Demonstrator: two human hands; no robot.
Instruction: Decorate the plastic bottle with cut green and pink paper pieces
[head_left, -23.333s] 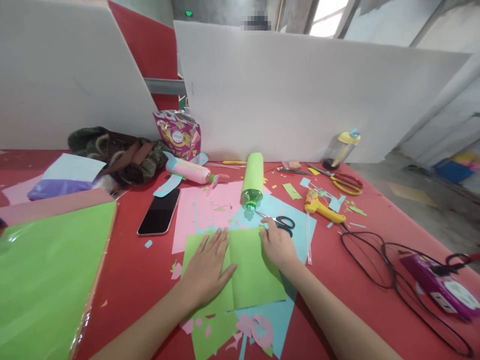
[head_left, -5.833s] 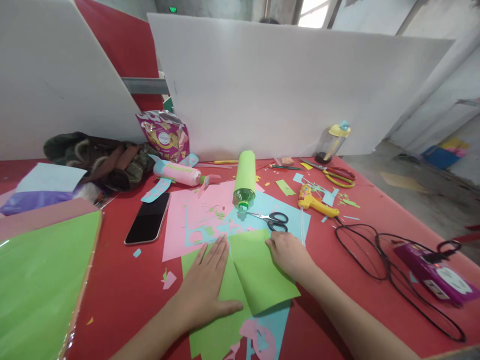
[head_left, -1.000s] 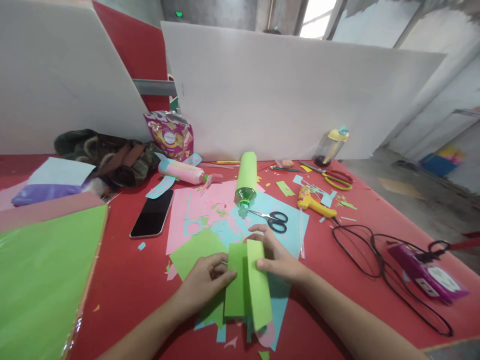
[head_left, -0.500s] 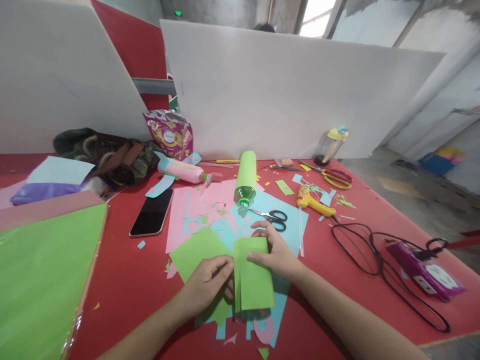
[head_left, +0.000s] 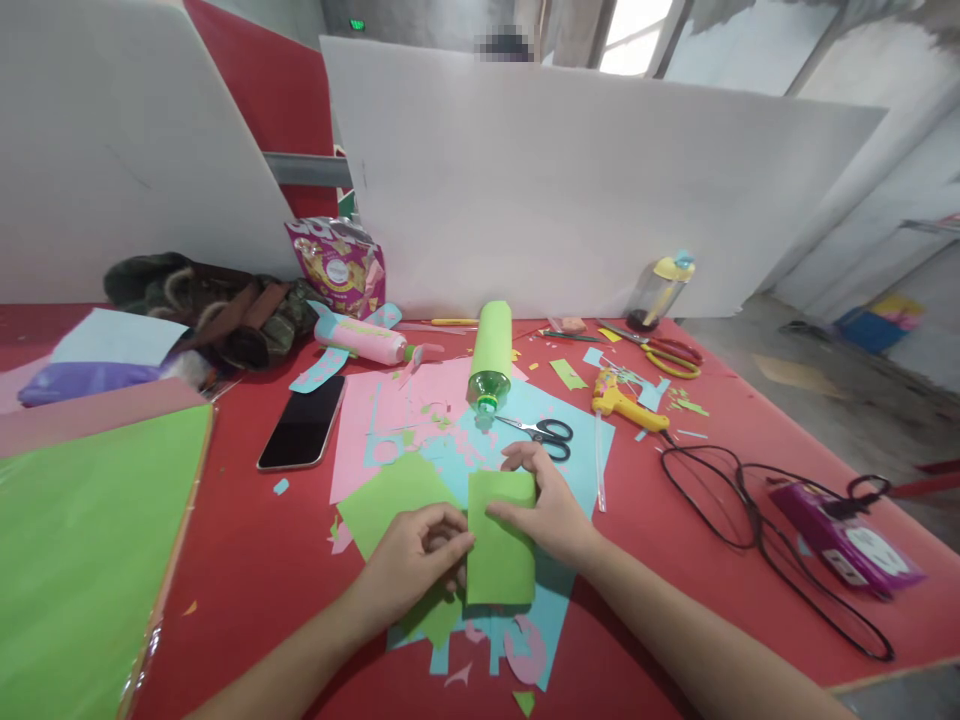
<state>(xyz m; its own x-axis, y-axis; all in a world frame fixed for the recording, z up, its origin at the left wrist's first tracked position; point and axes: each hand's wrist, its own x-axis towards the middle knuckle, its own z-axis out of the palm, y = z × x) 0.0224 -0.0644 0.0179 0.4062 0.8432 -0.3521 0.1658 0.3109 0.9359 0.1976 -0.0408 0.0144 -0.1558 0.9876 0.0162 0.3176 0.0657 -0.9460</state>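
A folded sheet of green paper (head_left: pixel 501 560) is held between my two hands, upright in view, above the cut papers. My right hand (head_left: pixel 546 505) grips its right side, thumb on the front and fingers behind the top edge. At the left edge, my left hand (head_left: pixel 424 550) pinches the paper between thumb and curled fingers. Beneath lie a loose green sheet (head_left: pixel 397 495) and a blue sheet (head_left: pixel 566 610) with cut edges. Black-handled scissors (head_left: pixel 551 432) rest just beyond my right hand, near the neck of a green-wrapped bottle (head_left: pixel 491 340).
A yellow glue gun (head_left: pixel 626 405) lies right, its cord running to a purple power strip (head_left: pixel 847 540). A phone (head_left: pixel 304 425) and a pink paper-covered bottle (head_left: pixel 367 340) with blue wings lie left. Large green sheets (head_left: pixel 97 560) cover the left side. A white panel (head_left: pixel 570 190) stands behind.
The folded green paper's edges have come together at the left, so the strip that stuck out there no longer shows. My right thumb has shifted slightly left.
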